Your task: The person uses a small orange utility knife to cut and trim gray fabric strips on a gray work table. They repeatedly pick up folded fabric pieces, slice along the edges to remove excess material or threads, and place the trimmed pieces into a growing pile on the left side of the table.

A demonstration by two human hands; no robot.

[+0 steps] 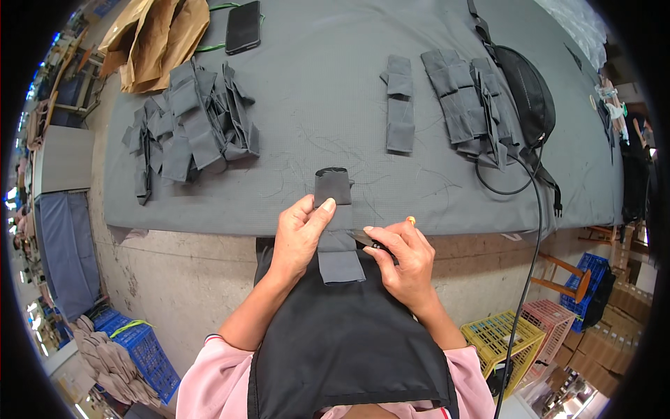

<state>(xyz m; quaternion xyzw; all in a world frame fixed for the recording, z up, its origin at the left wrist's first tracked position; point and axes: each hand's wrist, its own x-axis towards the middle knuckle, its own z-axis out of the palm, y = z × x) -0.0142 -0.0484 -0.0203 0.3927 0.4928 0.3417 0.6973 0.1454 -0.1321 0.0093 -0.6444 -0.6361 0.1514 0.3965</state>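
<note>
At the table's near edge, a dark grey fabric strip [337,241] with folded, pocket-like flaps hangs down over my black apron. My left hand [299,234] pinches its left side, thumb on top. Close to the strip's right side, my right hand [403,257] is closed around small black thread snips [377,246], their tip pointing at the fabric. Most of the snips is hidden by the fingers. A small yellow-orange piece [411,221] shows at a finger of that hand. Beyond the hands, one similar strip [400,105] lies flat by itself.
On the grey-covered table [314,91] lie a left pile of grey strips [195,122] and a right pile [464,101]. Behind them are a brown paper bag [157,42], a phone [243,28] and a black pouch [523,94]. A cable [536,230] hangs right, above crates [502,342].
</note>
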